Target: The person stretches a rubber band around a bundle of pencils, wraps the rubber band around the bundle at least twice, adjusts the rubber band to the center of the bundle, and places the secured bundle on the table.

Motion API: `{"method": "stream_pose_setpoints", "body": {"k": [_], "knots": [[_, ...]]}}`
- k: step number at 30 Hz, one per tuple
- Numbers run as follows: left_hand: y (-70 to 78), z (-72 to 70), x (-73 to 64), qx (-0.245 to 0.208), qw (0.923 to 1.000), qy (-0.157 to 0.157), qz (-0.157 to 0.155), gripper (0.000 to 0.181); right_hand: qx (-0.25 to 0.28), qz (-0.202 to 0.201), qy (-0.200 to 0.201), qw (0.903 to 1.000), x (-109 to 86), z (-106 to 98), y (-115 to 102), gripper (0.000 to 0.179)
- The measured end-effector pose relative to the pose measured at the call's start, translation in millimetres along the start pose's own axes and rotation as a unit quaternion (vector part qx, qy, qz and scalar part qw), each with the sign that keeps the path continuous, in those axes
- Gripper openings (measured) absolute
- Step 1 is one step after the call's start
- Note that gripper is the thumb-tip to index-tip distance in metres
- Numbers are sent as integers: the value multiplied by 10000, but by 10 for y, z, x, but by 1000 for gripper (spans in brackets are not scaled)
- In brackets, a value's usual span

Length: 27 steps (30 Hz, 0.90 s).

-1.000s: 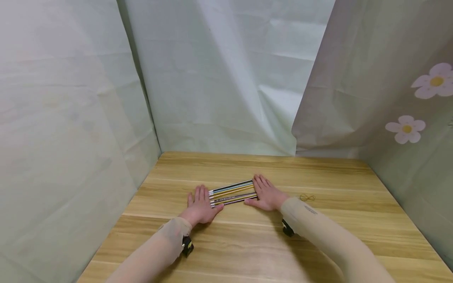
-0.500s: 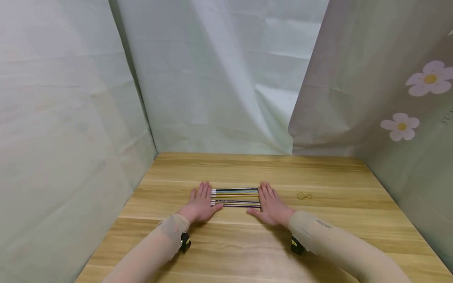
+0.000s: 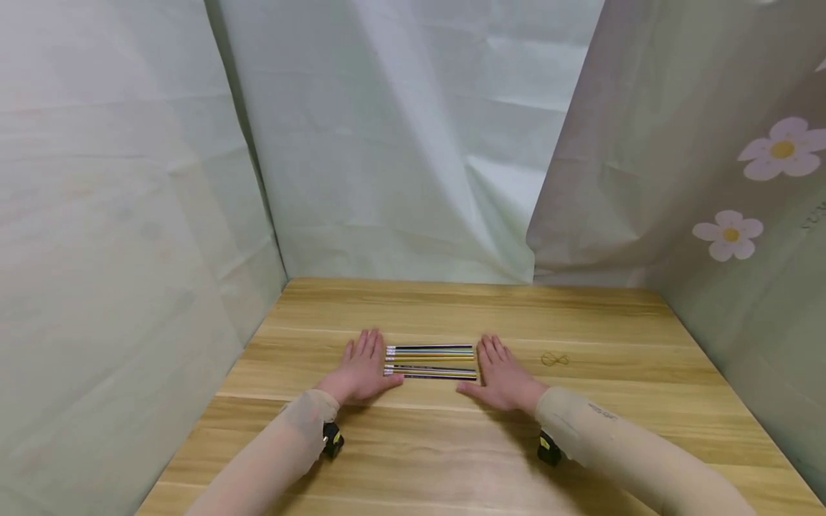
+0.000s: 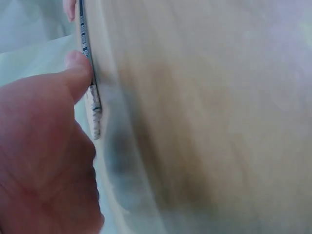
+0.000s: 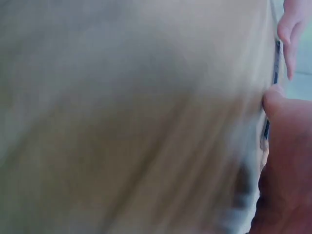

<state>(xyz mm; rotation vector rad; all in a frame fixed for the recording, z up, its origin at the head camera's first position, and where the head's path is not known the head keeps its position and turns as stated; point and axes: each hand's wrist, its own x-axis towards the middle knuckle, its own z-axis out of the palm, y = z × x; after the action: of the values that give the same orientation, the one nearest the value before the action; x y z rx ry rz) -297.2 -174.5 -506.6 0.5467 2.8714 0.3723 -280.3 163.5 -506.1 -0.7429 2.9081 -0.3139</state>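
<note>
Several pencils lie crosswise on the wooden table in two groups with a narrow gap between them, their pale eraser ends to the left. The far group (image 3: 431,353) and the near group (image 3: 439,373) run nearly parallel. My left hand (image 3: 363,369) rests flat, fingers pointing away along the eraser ends and thumb by the nearest pencil. In the left wrist view the thumb overlaps a dark striped pencil (image 4: 84,39). My right hand (image 3: 503,376) lies flat just beyond the pencils' right ends, a slim gap between, thumb spread. Neither hand grips anything.
A thin yellowish rubber band (image 3: 555,359), twisted into a figure eight, lies right of the right hand. Pale cloth sheets (image 3: 400,179) surround the table (image 3: 439,459) at the back and sides. Dark wrist cameras (image 3: 548,448) sit under both sleeves.
The pencils have turned from a slant to nearly level. My right hand came toward me and then drew slightly right, off their ends. The left hand has shifted a little left.
</note>
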Motion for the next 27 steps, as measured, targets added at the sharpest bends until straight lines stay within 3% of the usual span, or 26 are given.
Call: {"method": "stream_pose_setpoints", "body": {"k": [6, 12, 17, 23, 27], "knots": [[77, -145, -44, -163, 9964, 263, 794, 104, -159, -436, -52, 9989, 39, -178, 119, 102], [224, -237, 1, -213, 9914, 357, 1238, 92, -463, -779, 163, 9957, 129, -329, 103, 87], [307, -229, 83, -85, 9900, 480, 1322, 92, -552, -1075, 344, 9921, 206, -365, 54, 81], [381, -185, 182, 264, 9915, 293, 1236, 102, -231, -1174, 393, 9920, 288, -358, -10, 89], [458, -179, 212, 200, 9927, 148, 1183, 104, 57, -1094, 370, 9933, 339, -314, -25, 95]]}}
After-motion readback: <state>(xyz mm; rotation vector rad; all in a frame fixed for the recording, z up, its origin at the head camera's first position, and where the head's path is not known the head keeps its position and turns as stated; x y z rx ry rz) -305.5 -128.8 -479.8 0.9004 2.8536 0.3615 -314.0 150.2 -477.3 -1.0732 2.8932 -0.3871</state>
